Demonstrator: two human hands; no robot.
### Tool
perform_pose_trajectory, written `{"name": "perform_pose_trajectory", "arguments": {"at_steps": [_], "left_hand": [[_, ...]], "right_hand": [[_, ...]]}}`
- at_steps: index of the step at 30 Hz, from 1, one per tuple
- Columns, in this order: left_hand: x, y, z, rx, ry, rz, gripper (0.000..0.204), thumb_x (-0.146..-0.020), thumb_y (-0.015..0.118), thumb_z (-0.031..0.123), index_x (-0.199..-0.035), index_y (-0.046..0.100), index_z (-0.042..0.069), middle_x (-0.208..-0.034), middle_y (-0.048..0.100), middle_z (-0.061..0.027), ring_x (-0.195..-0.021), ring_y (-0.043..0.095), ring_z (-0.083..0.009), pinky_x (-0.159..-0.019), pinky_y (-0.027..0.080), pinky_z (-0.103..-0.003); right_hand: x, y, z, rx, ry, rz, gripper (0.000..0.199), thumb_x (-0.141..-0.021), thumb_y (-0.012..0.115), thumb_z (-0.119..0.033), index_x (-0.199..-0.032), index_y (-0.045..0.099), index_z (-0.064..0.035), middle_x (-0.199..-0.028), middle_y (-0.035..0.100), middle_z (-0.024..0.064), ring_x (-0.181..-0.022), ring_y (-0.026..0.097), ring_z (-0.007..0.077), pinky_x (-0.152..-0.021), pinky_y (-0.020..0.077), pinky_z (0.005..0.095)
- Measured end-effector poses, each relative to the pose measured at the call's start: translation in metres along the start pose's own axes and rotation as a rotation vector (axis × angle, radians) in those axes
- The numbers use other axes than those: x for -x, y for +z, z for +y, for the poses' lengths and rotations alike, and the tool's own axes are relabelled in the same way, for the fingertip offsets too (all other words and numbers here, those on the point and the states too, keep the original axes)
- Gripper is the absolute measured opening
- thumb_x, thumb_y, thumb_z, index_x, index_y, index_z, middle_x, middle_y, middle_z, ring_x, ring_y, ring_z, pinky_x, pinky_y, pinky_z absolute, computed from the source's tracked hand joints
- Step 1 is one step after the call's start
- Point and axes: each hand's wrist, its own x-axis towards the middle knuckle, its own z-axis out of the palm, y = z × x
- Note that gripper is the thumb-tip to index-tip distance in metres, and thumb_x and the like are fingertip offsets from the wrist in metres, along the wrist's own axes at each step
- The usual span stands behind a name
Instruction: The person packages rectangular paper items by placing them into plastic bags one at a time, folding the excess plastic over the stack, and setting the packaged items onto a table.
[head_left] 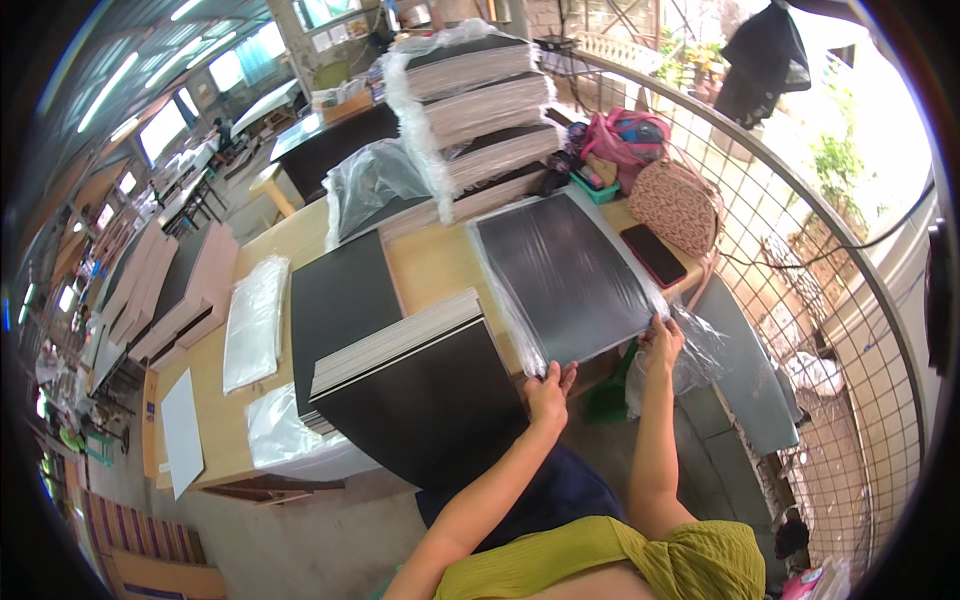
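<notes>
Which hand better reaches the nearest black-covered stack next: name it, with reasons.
Likely the left hand: it pinches the plastic wrap beside that black-covered stack; the right hand holds the farther corner.

- long workshop, tube lights [108,92] glowing under a sloped roof [85,62]
- super bright windows [163,122], plus one teal curtain [258,62] way back
- pale wood table [430,268], grey floor [275,545]
- curved mesh railing [800,290] on the right, daylight blasting in, greenery [838,180] outside

1 head fisheye looks down, seemingly near hands [547,398].
</notes>
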Motion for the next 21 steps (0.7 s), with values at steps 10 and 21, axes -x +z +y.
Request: {"name": "perform_pose_trajectory", "arguments": {"at_steps": [10,21], "left_hand": [[0.131,-0.072,0.126,-0.303,-0.330,-0.940,0.044,-0.089,0.061,0.026,-0.125,0.048,0.004,-0.111,0.061,-0.0136,-0.097,0.062,-0.0227,-0.085,0.050,-0.035],[0.112,-0.366,0.378,-1.500,1.126,0.863,0.021,-0.087,0.058,0.019,-0.096,0.066,0.002,-0.100,0.064,-0.0181,-0.093,0.059,-0.0324,-0.082,0.046,-0.040]], "right_hand": [[0.016,-0.056,-0.024,0.178,-0.335,0.219,0.036,-0.084,0.061,-0.028,-0.112,0.059,-0.0052,-0.083,0.057,0.0017,-0.056,0.047,0.0114,-0.045,0.0360,0.0227],[0.273,0.154,-0.100,0.143,-0.242,-1.682,0.034,-0.069,0.071,-0.019,-0.096,0.068,0.0005,-0.074,0.063,0.0095,-0.064,0.061,0.0171,-0.056,0.0456,0.0265]]}}
